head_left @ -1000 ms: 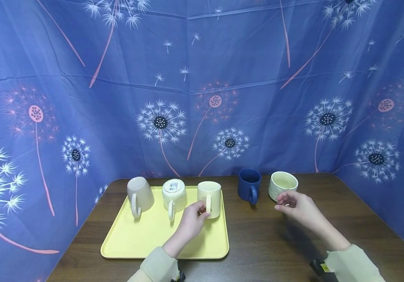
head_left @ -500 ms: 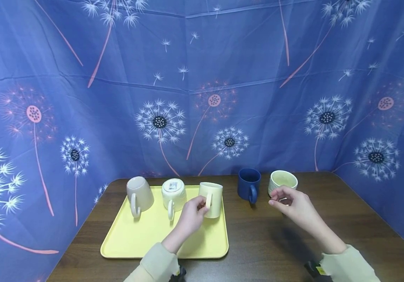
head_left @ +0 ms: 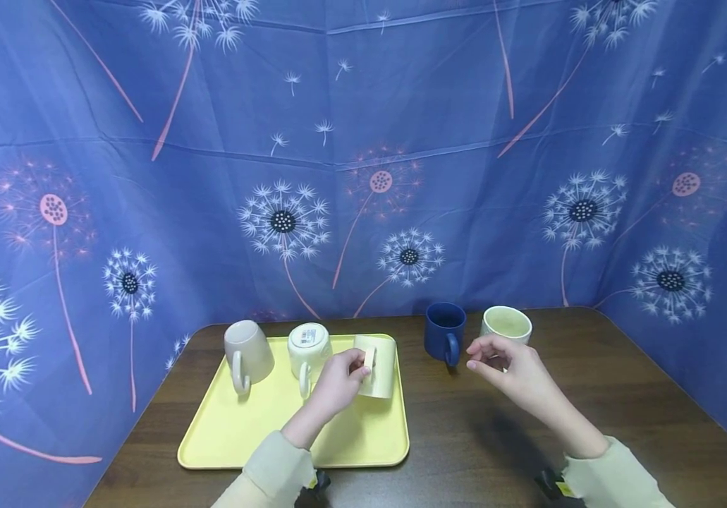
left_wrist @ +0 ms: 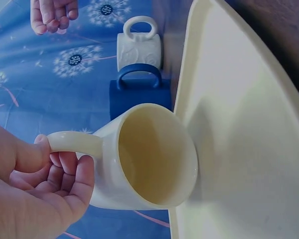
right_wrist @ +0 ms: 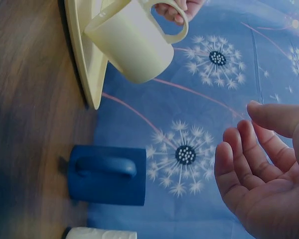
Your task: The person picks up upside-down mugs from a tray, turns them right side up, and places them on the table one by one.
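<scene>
My left hand (head_left: 338,381) grips the handle of a pale yellow mug (head_left: 383,370) over the right part of the yellow tray (head_left: 255,430). The mug is tipped, its mouth slanting down toward the tray; the left wrist view shows its hollow inside, with the rim close to the tray. My right hand (head_left: 518,374) hovers above the table with fingers loosely bent and nothing between them. From the head it overlaps a white embossed mug (head_left: 508,323), partly hiding it. Left of that hand stands a dark blue mug (right_wrist: 109,175), upright, handle toward me.
On the tray's back left a grey-beige mug (head_left: 249,353) stands upside down. Beside it is an upside-down white mug (head_left: 310,349) with a label on its base. A blue dandelion-print cloth (head_left: 363,141) hangs behind and beside the brown wooden table (head_left: 465,466).
The pale yellow mug has tilted further in my left hand, its mouth turning down. My right hand has drifted left toward the blue mug, still holding nothing.
</scene>
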### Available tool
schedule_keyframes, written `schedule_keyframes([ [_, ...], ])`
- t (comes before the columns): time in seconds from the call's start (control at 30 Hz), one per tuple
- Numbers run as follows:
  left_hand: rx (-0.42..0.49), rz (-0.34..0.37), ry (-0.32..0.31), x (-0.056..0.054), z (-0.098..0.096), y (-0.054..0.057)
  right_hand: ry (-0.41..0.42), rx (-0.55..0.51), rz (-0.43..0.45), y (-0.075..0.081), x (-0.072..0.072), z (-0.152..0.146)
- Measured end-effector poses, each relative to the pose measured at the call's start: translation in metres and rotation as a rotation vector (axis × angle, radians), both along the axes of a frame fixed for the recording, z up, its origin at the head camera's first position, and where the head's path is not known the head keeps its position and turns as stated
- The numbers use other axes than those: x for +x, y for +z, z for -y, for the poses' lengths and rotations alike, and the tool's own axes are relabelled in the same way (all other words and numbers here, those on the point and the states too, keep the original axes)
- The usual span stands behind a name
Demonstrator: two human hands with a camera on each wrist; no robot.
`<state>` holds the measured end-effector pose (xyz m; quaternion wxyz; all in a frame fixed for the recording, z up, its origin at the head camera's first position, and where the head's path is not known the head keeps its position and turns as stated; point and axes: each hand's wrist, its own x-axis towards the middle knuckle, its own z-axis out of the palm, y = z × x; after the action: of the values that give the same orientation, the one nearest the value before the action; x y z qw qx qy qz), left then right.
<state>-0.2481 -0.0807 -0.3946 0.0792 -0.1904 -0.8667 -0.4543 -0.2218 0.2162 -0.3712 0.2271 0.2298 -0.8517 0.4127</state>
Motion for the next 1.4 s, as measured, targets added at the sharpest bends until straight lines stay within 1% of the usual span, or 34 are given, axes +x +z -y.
schedule_keyframes([
  [0.13,0.005,0.015,-0.004,0.003,0.001,0.005,0.019,-0.011,0.0,0.001,0.001,0.007],
  [0.3,0.022,0.038,-0.013,0.007,0.003,0.013,0.063,-0.009,-0.019,0.003,0.005,0.015],
  [0.4,0.034,0.038,-0.021,0.01,0.005,0.017,0.087,-0.021,-0.019,0.006,0.007,0.02],
  [0.53,0.041,0.034,-0.023,0.014,0.007,0.021,0.096,-0.022,-0.031,0.01,0.01,0.028],
  [0.67,0.046,0.045,-0.032,0.019,0.009,0.025,0.097,-0.001,-0.095,0.013,0.014,0.035],
  [0.87,0.063,0.074,-0.047,0.025,0.009,0.031,0.134,0.003,-0.21,0.014,0.015,0.044],
  [1.0,0.053,0.064,-0.055,0.031,0.009,0.033,0.127,0.051,-0.24,0.014,0.014,0.047],
  [1.1,0.05,0.064,-0.074,0.036,0.009,0.035,0.141,0.07,-0.237,0.014,0.014,0.05],
  [1.4,0.056,0.095,-0.15,0.047,0.007,0.041,0.216,0.086,-0.206,0.014,0.018,0.06],
])
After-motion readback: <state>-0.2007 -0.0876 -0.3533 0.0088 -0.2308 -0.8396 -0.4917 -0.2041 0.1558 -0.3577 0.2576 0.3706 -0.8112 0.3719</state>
